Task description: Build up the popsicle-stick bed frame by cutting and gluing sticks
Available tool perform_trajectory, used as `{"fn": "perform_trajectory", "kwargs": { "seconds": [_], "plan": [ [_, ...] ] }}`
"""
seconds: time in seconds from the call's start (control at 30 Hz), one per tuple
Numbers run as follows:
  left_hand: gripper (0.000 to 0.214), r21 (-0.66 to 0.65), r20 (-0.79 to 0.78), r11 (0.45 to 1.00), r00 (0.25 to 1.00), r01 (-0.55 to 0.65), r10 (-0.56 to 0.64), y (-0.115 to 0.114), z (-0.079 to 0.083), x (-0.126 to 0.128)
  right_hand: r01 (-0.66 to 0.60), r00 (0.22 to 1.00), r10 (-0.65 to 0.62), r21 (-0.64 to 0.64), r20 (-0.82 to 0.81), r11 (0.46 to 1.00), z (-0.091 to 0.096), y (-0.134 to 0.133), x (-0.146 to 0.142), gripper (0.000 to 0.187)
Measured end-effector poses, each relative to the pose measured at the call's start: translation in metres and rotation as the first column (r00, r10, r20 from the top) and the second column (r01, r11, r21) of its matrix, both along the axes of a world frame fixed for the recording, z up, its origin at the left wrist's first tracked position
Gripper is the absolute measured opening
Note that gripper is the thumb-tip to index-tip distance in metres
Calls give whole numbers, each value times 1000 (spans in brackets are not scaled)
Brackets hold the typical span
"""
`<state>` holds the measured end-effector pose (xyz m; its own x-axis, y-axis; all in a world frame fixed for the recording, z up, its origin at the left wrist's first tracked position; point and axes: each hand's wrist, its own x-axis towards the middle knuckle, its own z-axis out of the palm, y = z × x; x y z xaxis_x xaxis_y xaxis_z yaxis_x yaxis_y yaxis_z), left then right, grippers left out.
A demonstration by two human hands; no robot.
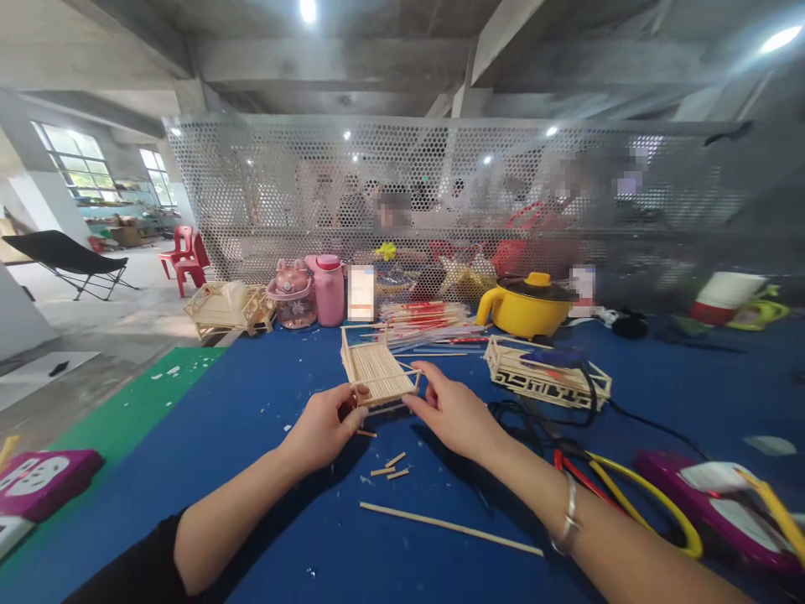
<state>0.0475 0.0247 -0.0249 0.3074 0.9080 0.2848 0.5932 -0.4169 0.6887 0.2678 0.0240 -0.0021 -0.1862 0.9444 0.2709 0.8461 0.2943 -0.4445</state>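
A small frame built of pale wooden sticks sits between my hands, with a slatted floor and low rails. My left hand pinches its near left corner between thumb and fingers. At the near right corner, my right hand grips the rail post with thumb and index finger. Several short stick pieces lie on the blue table just in front. One long stick rests closer to me, slanting down to the right.
Another stick frame stands right, with a dark-handled tool and cable on it. Pliers with red and yellow handles lie near my right forearm. Behind are a yellow pot, a pink bottle and a stick bundle. A perforated metal screen closes the back.
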Motion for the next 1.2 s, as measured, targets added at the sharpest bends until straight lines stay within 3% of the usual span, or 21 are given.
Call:
{"fn": "perform_trajectory", "kwargs": {
  "seconds": [0.1,0.33,0.5,0.63,0.73,0.83,1.07,1.2],
  "plan": [
    [48,-93,-75,996,997,19,-26,-4,7,-11,-67,996,68,25,-62,997,-5,17,-7,20],
    [73,-234,-196,969,973,73,-121,-13,15,-25,-60,986,74,97,-152,993,-18,22,-9,25],
    [34,-51,-409,998,912,28,-46,-2,16,-44,25,988,-6,122,-155,992,-11,8,-3,25],
    [16,-53,-509,991,851,123,-133,4,8,-47,-192,980,193,35,-37,981,0,-10,-1,23],
    [18,-64,-510,987,845,149,-160,3,5,-43,-353,932,358,-77,51,932,2,-18,-3,15],
    [19,-66,-511,985,842,161,-172,-2,7,-39,-415,895,435,-169,99,894,-1,-19,-4,6],
    [17,-100,-444,964,856,245,-264,-14,9,-25,-455,858,497,-261,126,851,-8,-17,-8,8],
    [26,-82,-364,971,900,224,-238,-17,6,-17,-462,856,503,-259,118,848,-7,-20,-13,11]
  ]
}}
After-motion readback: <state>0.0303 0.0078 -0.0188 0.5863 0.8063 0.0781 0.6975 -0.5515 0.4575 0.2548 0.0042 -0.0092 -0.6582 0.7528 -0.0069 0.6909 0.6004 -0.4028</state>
